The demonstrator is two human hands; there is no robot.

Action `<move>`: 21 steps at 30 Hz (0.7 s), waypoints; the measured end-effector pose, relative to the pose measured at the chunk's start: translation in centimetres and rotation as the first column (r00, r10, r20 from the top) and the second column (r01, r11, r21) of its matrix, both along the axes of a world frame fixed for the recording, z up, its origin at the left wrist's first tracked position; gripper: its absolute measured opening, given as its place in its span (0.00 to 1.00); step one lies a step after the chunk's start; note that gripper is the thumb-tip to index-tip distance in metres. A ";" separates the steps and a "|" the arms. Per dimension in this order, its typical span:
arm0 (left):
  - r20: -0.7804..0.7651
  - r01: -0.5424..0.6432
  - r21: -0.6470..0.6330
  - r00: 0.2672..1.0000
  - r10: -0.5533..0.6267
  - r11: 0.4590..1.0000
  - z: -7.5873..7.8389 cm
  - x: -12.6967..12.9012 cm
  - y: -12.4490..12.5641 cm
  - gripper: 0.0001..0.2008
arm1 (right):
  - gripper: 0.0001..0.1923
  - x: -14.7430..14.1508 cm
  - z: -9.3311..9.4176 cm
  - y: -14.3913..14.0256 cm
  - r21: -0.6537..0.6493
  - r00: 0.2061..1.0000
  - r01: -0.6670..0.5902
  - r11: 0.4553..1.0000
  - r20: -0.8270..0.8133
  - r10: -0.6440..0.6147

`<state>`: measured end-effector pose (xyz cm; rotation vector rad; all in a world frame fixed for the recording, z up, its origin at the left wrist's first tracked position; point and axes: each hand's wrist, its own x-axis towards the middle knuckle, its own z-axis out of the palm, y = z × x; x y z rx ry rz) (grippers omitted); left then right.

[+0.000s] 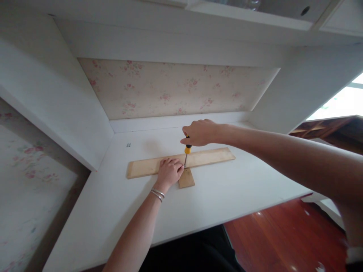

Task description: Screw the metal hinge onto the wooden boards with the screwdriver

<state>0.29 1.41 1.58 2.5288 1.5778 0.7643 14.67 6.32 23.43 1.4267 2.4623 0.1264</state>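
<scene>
My right hand [201,132] is closed around the black and yellow handle of a screwdriver [187,150], held nearly upright with its shaft pointing down. The tip meets the wood where a long, pale wooden board [211,157] joins a short wooden piece [186,180]; any screw head under it is too small to make out. My left hand [170,172] grips the long board, its fingers over the top and the thumb side close beside the screwdriver tip. Two bracelets circle the left wrist. The short piece sticks out from the board towards me.
Both boards lie on a white desktop [227,196] between white side panels, with a shelf overhead. A few small, thin pieces, perhaps screws, [128,145] lie at the back left. Floral wallpaper [170,90] covers the rear wall. Reddish wooden floor [272,238] shows at lower right.
</scene>
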 end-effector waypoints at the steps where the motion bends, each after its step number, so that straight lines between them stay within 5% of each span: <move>1: 0.004 0.002 -0.001 1.000 -0.002 1.000 0.0 0.0 0.0 0.12 | 0.27 0.0 0.0 0.0 -0.031 0.999 -0.044 0.999 -0.021 0.044; 4: 0.004 0.001 -0.005 1.000 -0.001 1.000 0.0 0.0 0.0 0.12 | 0.31 0.1 0.1 0.0 -0.140 0.992 -0.118 0.983 -0.053 0.112; 8: -0.012 -0.011 0.004 1.000 0.011 1.000 0.1 0.0 0.0 0.12 | 0.31 -0.4 0.4 -0.2 -0.025 1.000 0.026 0.999 0.002 -0.026; 10: -0.012 -0.010 0.008 1.000 0.010 1.000 0.1 0.0 0.0 0.12 | 0.27 -0.5 0.4 -0.3 -0.017 1.000 0.002 1.000 -0.009 -0.002; 13: -0.002 -0.009 0.017 1.000 0.009 1.000 -0.1 0.0 0.0 0.11 | 0.26 -0.5 0.6 -0.2 -0.135 0.994 -0.102 0.986 -0.056 0.095; 16: 0.007 -0.005 0.028 1.000 0.005 1.000 -0.3 -0.1 0.1 0.11 | 0.29 -0.7 0.7 -0.2 -0.209 1.000 -0.008 0.978 -0.004 0.007; 18: 0.009 -0.003 0.027 1.000 0.003 1.000 -0.4 0.0 0.1 0.11 | 0.31 -0.8 0.7 -0.2 -0.145 0.998 0.059 0.988 0.040 -0.054; 21: 0.012 -0.005 0.016 1.000 0.005 1.000 -0.4 0.0 0.1 0.11 | 0.26 -0.5 0.7 0.0 -0.072 0.999 -0.030 0.997 0.022 0.032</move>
